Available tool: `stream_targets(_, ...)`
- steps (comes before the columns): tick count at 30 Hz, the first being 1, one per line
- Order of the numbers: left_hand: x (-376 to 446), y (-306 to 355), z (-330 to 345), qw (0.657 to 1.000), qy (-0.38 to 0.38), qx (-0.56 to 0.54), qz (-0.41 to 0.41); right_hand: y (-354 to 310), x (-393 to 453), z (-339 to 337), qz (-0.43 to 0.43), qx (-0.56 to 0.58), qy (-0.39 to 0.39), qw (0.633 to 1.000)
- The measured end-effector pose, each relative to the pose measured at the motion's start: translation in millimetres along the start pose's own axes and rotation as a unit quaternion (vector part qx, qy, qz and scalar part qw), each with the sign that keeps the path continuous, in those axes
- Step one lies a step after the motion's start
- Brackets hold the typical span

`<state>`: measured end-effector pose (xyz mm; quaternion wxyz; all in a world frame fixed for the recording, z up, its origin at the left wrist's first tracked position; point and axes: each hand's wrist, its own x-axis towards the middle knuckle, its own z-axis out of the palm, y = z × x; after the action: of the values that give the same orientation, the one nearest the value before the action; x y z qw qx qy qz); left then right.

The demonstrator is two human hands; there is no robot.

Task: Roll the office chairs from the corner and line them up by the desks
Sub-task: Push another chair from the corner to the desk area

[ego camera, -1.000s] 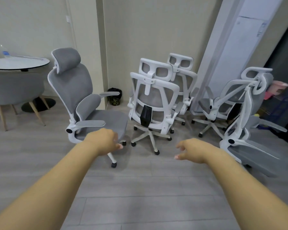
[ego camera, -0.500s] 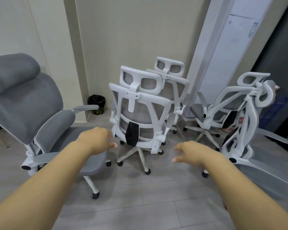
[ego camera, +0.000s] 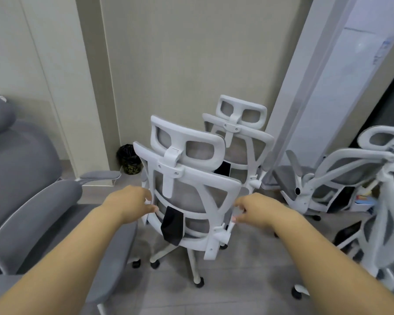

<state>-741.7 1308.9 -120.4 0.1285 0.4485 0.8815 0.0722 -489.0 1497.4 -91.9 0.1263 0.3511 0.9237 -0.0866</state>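
At corner, both hands, left hand (ego camera: 130, 204) & right hand (ego camera: 254, 210), fingers curled on white chair (ego camera: 191, 185) back edges.

Even, soft indoor light, moderately bright; faint shadows under the white-framed grey mesh office chair (ego camera: 187, 192). Slight motion blur overall. Wide-angle bending at edges; no glare.

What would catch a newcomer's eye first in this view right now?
Dead centre, the white-framed office chair stands with its back to the camera, the left hand and right hand at either edge of its backrest frame. A second white chair sits just behind it against the wall. A grey chair fills the left foreground, facing the other way.
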Motion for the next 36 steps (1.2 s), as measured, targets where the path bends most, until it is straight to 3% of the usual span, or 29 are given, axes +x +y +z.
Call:
stream_targets(9,146,-31,-21,0.998,0.067,0.002,0.016,-22,138,-21,-0.069,-0.024,0.15,0.986)
stream_targets(18,252,-44,-21,0.993,0.058,0.017,0.106,-7,206,4,-0.113,-0.01,0.126,0.985)
stream_targets(22,258,-40,-15,0.991,0.05,0.003,0.123,9,210,13,-0.135,0.001,0.169,0.976)
stream_targets(25,248,-32,-7,0.99,0.071,-0.012,0.125,22,208,12,-0.147,-0.006,0.158,0.976)
stream_targets(36,157,59,46,0.986,0.152,-0.026,0.057,113,146,28,-0.171,0.026,0.161,0.972)
